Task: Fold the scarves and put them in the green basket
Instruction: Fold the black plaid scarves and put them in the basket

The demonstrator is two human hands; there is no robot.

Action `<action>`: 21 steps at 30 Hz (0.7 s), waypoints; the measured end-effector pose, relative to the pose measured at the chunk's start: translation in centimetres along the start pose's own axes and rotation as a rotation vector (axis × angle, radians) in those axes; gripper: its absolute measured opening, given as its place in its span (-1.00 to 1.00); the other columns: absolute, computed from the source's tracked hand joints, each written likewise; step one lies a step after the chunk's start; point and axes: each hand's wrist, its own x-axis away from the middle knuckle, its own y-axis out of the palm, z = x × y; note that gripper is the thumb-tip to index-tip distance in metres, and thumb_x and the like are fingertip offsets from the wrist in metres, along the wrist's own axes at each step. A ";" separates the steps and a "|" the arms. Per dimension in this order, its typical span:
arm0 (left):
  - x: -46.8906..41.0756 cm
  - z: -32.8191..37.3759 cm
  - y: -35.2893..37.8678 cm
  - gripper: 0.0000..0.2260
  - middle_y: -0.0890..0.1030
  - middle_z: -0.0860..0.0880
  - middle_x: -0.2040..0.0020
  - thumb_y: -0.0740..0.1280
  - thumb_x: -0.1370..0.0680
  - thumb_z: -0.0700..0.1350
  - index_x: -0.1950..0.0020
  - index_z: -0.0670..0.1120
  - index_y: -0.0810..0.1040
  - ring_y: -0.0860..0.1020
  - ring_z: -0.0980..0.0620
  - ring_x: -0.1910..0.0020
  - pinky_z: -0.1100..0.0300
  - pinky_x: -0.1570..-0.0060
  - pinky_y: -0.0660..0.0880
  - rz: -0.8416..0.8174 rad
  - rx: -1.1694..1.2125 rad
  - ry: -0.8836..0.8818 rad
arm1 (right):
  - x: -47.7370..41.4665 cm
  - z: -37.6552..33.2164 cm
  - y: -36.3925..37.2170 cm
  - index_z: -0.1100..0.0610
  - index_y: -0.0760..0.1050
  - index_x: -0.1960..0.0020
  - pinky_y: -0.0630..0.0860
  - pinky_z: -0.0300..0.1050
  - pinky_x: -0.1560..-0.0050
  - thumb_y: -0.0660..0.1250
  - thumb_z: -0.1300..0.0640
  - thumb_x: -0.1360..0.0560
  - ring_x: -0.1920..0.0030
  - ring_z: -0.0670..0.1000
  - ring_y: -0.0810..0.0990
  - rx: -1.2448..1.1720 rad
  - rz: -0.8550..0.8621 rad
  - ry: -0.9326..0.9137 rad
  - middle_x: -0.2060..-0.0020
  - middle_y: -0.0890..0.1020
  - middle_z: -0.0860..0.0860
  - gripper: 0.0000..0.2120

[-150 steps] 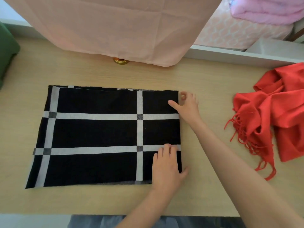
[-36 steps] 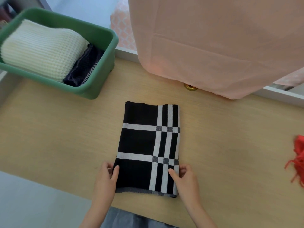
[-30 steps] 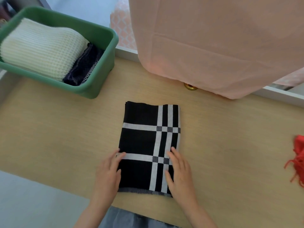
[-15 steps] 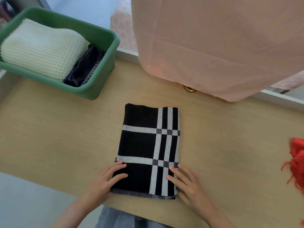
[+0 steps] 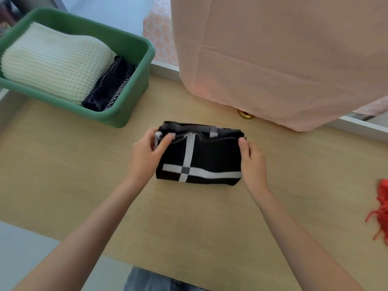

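Right of the green basket point(image 5: 117, 120), the left hand point(image 5: 144, 156) has its fingers closed on one far corner of the black checked scarf point(image 5: 210, 158), just folded in half again on the table point(image 5: 63, 164), the other corner being pinched by the right hand point(image 5: 252, 162), so basketing is judged next.

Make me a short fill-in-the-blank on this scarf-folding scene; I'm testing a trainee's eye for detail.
The black scarf, gripped by the left hand and right hand, has ___ stripes.
The green basket already holds ___ folded scarves.
The fringed scarf at the right edge of the table is ___.
Missing words: white; two; red.
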 end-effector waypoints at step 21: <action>0.1 -4.1 2.2 -0.64 0.59 -0.06 -0.08 0.46 -0.43 -0.12 -0.18 -0.11 0.46 0.59 -0.02 -0.01 -0.01 -0.02 0.57 -0.104 0.152 -0.617 | -1.8 3.0 3.4 0.13 0.38 -0.33 0.44 -0.11 -0.13 0.29 0.07 -0.56 -0.17 0.01 0.50 -0.153 -0.122 0.297 -0.19 0.51 0.02 -0.64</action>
